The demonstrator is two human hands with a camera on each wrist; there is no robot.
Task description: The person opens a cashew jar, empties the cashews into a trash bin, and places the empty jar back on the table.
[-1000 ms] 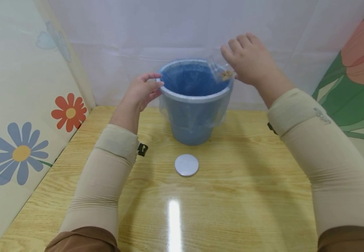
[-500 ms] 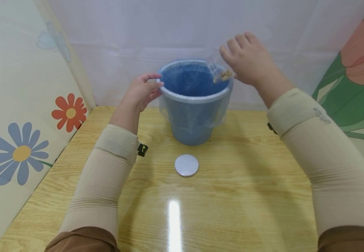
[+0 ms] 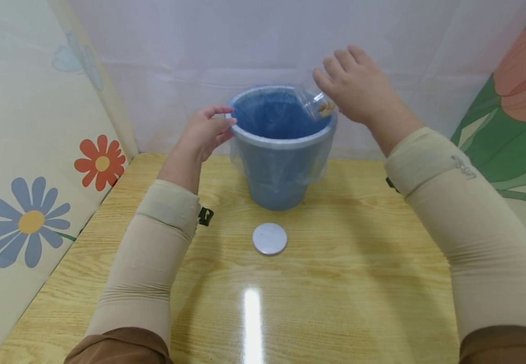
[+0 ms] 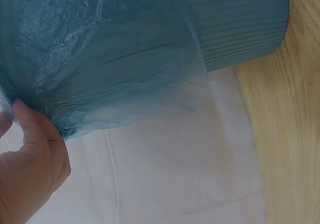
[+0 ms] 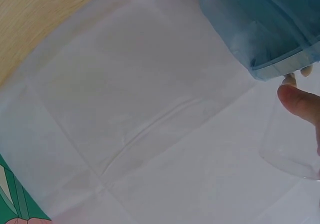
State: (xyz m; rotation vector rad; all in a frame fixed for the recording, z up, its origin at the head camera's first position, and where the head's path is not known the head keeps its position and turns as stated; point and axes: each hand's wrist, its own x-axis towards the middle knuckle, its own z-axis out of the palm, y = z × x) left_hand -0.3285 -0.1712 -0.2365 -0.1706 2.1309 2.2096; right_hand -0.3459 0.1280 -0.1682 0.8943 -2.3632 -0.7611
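A blue trash can stands upright at the back of the table, lined with a clear plastic bag folded over its pale rim. My left hand pinches the rim and bag at the left side. In my right hand is a clear jar, tipped mouth-down over the can's right rim. Small tan pieces that look like nuts show at the jar's lower end, a few near the fingertips in the right wrist view. The can's bottom inside is hidden.
A flat white round disc lies on the wood-grain table in front of the can. White cloth hangs close behind it, and flower-printed panels flank the table.
The right hand has shifted slightly left with the tipped jar, and the tan pieces at the jar's lower end have changed position. The left hand, can and disc stay put.
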